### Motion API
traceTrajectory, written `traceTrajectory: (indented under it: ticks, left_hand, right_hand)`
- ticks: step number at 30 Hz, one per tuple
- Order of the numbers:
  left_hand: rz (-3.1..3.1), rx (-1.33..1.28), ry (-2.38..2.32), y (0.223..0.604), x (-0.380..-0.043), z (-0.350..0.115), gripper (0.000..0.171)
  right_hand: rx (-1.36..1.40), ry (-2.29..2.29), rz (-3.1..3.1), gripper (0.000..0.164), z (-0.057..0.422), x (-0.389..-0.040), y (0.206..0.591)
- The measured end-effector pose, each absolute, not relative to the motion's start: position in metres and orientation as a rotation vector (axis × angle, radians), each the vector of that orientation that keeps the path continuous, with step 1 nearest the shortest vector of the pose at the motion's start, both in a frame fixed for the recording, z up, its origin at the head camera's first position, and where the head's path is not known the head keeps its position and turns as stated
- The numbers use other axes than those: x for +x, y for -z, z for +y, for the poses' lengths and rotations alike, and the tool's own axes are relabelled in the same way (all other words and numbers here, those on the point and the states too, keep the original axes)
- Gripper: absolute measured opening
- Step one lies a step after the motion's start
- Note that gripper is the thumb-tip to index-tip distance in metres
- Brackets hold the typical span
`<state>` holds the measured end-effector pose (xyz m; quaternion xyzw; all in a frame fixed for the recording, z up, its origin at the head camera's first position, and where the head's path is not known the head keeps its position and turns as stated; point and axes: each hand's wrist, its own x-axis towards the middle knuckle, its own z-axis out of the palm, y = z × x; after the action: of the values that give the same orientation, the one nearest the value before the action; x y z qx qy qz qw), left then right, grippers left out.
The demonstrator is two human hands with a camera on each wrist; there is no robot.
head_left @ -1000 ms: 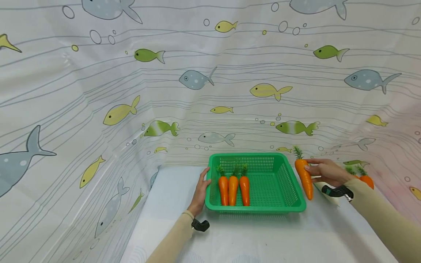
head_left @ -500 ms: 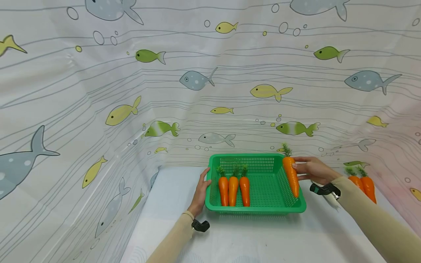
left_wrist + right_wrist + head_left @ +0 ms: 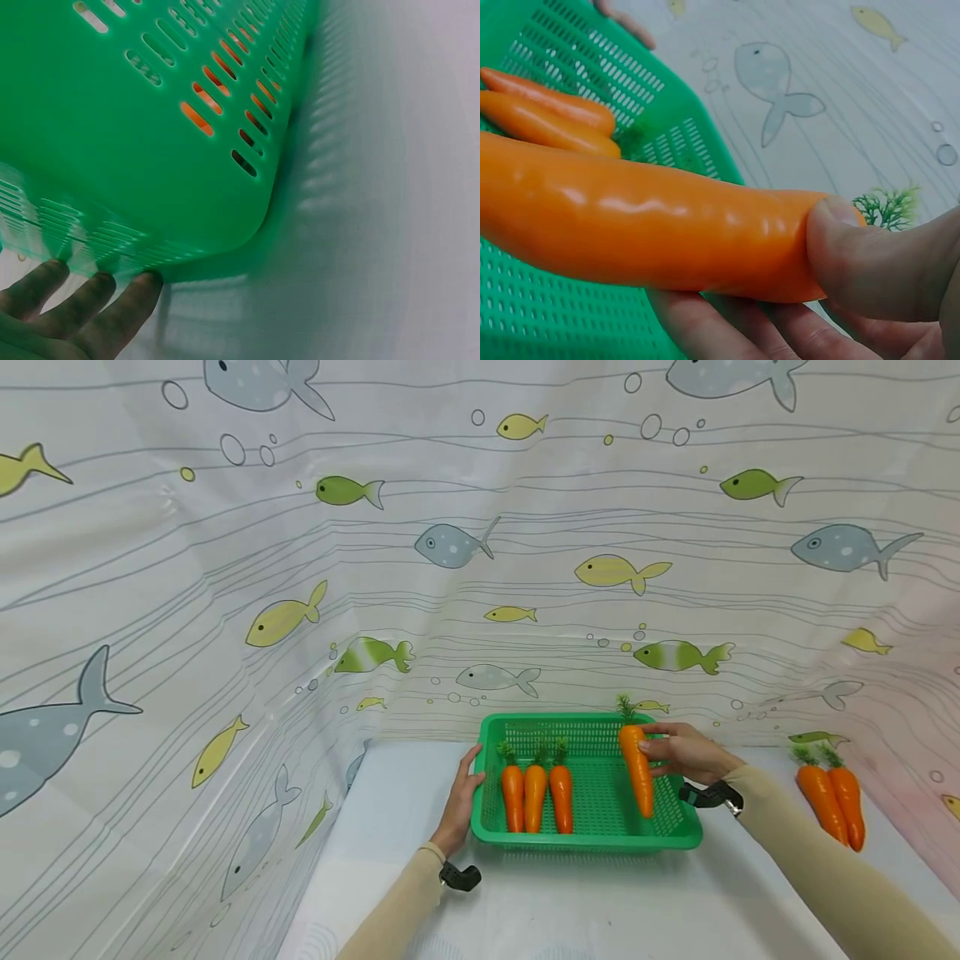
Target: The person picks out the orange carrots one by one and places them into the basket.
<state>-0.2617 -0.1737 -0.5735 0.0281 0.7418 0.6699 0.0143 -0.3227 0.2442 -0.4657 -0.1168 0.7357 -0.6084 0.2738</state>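
Fish-print backdrop [image 3: 525, 643]; lower right, our right hand [image 3: 686, 754] pinches a carrot [image 3: 639, 781]; straight-fingered left hand [image 3: 456, 810] touches basket [image 3: 585, 840]; we'd lower gently.

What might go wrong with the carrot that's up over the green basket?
The right hand holds the shiny carrot near its leafy top, so it might slip and drop. It could then bump the three carrots at the left side of the green basket. A knock might also slide the basket, though the left hand touches it.
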Motion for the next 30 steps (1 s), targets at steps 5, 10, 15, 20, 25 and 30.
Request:
traceTrajectory:
  ticks: [5, 10, 15, 20, 25, 30]
  left_hand:
    - [2.308, 0.094, -2.095, 0.573, -0.261, -0.172, 0.056]
    - [2.318, 0.089, -2.079, 0.572, -0.261, -0.172, 0.055]
    - [2.328, 0.092, -2.074, 0.573, -0.261, -0.172, 0.055]
    - [2.326, 0.091, -2.078, 0.572, -0.261, -0.173, 0.055]
    - [2.33, 0.094, -2.08, 0.572, -0.261, -0.172, 0.056]
    - [2.325, 0.097, -2.091, 0.572, -0.26, -0.172, 0.056]
  right_hand:
    - [-0.324, 1.648, 1.968, 0.074, 0.232, -0.325, 0.475]
    - [-0.308, 1.644, 1.97, 0.073, 0.222, -0.328, 0.485]
    - [-0.319, 1.66, 1.931, 0.071, 0.213, -0.331, 0.492]
    - [-0.336, 1.651, 1.932, 0.07, 0.205, -0.333, 0.501]
    - [-0.3, 1.629, 1.968, 0.069, 0.196, -0.334, 0.512]
    - [-0.244, 1.593, 1.98, 0.069, 0.187, -0.334, 0.519]
